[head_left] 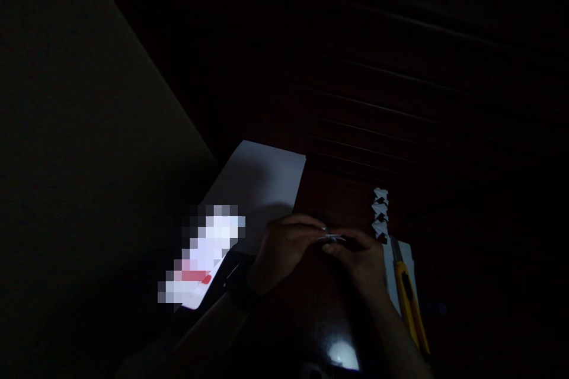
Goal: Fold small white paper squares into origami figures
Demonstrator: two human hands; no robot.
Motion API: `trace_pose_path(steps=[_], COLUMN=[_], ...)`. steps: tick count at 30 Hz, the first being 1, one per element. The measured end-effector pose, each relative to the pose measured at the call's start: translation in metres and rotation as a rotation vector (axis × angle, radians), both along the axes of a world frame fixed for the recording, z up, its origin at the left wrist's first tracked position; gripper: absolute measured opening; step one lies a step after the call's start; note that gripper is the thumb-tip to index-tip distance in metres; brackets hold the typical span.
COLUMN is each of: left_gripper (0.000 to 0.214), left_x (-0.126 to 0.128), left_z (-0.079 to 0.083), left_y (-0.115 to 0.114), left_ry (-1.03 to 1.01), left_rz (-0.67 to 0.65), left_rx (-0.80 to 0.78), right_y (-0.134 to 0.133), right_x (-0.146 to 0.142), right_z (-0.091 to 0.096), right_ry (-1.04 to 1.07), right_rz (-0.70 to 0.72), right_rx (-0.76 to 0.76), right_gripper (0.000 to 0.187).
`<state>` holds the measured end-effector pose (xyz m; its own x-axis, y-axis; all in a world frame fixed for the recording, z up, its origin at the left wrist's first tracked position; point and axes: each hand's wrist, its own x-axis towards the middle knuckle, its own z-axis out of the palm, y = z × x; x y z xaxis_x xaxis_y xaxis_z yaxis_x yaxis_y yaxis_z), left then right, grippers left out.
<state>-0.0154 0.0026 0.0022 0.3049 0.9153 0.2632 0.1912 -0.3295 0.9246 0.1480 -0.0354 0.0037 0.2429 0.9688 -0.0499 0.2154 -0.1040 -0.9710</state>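
Observation:
The scene is very dark. My left hand (284,249) and my right hand (362,263) meet over a dark wooden table (338,195), fingertips pinched together on a small folded piece of white paper (331,237). A dark band sits on my left wrist (240,287). Just right of my right hand lies a yellow utility knife (409,296) with its blade pointing away from me. Beyond the knife tip stands a short row of small folded white paper pieces (380,213).
A white sheet of paper (262,183) lies on the table left of my hands. A blurred white and red item (200,260) overlaps its near corner. White paper strips (393,272) lie under the knife. A dim pale surface (66,160) fills the left.

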Motion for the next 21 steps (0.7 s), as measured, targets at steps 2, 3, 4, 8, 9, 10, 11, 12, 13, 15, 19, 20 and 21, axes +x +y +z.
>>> trace_pose_path(steps=[2, 3, 4, 8, 9, 10, 11, 12, 13, 15, 19, 20, 21], left_gripper=[0.014, 0.015, 0.016, 0.017, 0.016, 0.015, 0.015, 0.015, 0.015, 0.016, 0.016, 0.017, 0.017], left_x=[0.0007, 0.0011, 0.0014, 0.0017, 0.0016, 0.0014, 0.0011, 0.0009, 0.0007, 0.0003, -0.0002, -0.0003, -0.0004], left_z=[-0.0017, -0.0026, -0.0033, -0.0032, -0.0025, -0.0016, -0.0007, 0.0003, 0.0013, 0.0027, 0.0013, -0.0002, -0.0019], left_y=[-0.001, -0.0014, -0.0016, -0.0003, 0.0005, 0.0013, 0.0021, 0.0027, 0.0031, 0.0033, 0.0014, 0.0009, 0.0004], left_ry=[0.0, -0.003, -0.007, -0.024, -0.036, -0.052, -0.069, -0.082, -0.092, -0.092, -0.051, -0.041, -0.034], left_rz=[-0.008, -0.019, -0.03, -0.049, -0.057, -0.068, -0.08, -0.087, -0.086, -0.07, -0.033, -0.035, -0.04], left_rx=[0.016, 0.018, 0.017, -0.025, -0.039, -0.053, -0.068, -0.082, -0.092, -0.108, -0.062, -0.041, -0.025], right_y=[0.0006, 0.0007, 0.0007, 0.0005, 0.0005, 0.0005, 0.0006, 0.0006, 0.0005, 0.0002, -0.0005, -0.0004, -0.0003], right_x=[-0.0004, -0.0006, -0.0009, -0.0018, -0.0019, -0.0019, -0.0019, -0.0018, -0.0017, -0.0015, -0.0009, -0.0008, -0.0007], right_z=[-0.0003, -0.0005, -0.0006, -0.0016, -0.0019, -0.002, -0.002, -0.0019, -0.0016, -0.0007, 0.0005, 0.0005, 0.0004], right_ry=[0.003, 0.01, 0.023, 0.122, 0.14, 0.15, 0.153, 0.152, 0.15, 0.132, 0.047, 0.035, 0.033], right_rz=[-0.007, -0.009, -0.01, 0.011, 0.011, 0.011, 0.008, 0.004, 0.004, 0.0, -0.034, -0.041, -0.048], right_rx=[0.013, 0.021, 0.032, 0.081, 0.092, 0.1, 0.107, 0.112, 0.116, 0.107, 0.018, 0.001, -0.011], right_gripper=[0.019, 0.016, 0.013, 0.006, 0.006, 0.007, 0.007, 0.008, 0.008, 0.01, 0.013, 0.012, 0.012])
